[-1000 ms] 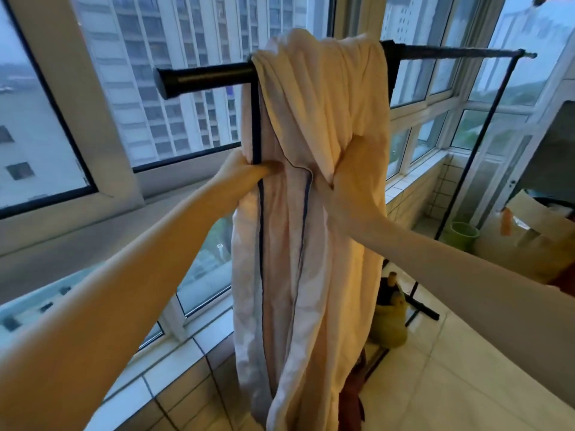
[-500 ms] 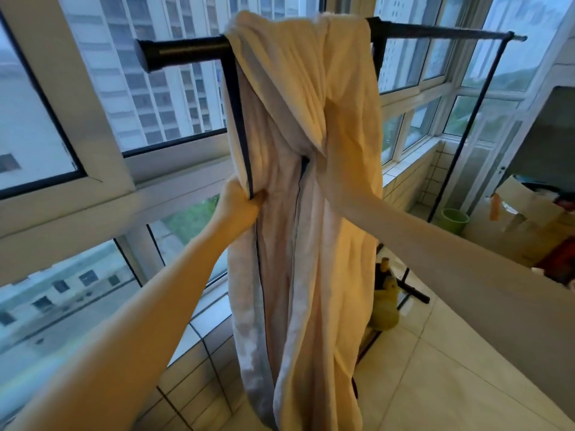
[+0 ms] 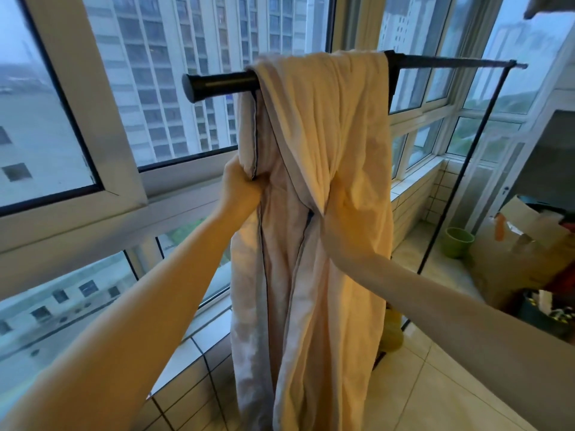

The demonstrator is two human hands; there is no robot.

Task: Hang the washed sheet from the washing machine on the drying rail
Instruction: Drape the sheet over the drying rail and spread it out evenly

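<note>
Well, since half a second ago my view has tipped, so the black drying rail [image 3: 217,85] that ran along the top edge of the frame now sits lower, crossing from centre to upper right, and its capped end has slid toward the middle. The cream sheet [image 3: 326,144] is still draped over that rail in one thick bunch, hanging down through the centre of the frame to the bottom edge. It has not spread any wider along the bar. My left hand [image 3: 241,188], at centre left, still has its fingers curled tight round the dark-piped edge of the sheet, at much the same height on the cloth as before. My right hand [image 3: 345,225], just right of centre, stays pushed into a gathered fold. Its fingers are mostly buried in the cloth and look closed on that fold where the fabric puckers. I can read no writing on anything from here. By count I see one sheet, one rail with one thin upright post [image 3: 448,188] at the right, and two hands. I also count one green pot [image 3: 459,245] on the tiled floor [image 3: 435,384] at right, one cardboard box [image 3: 522,219] beside it at the right edge, and one yellow object [image 3: 395,334] half hidden behind the sheet's lower right side.
</note>
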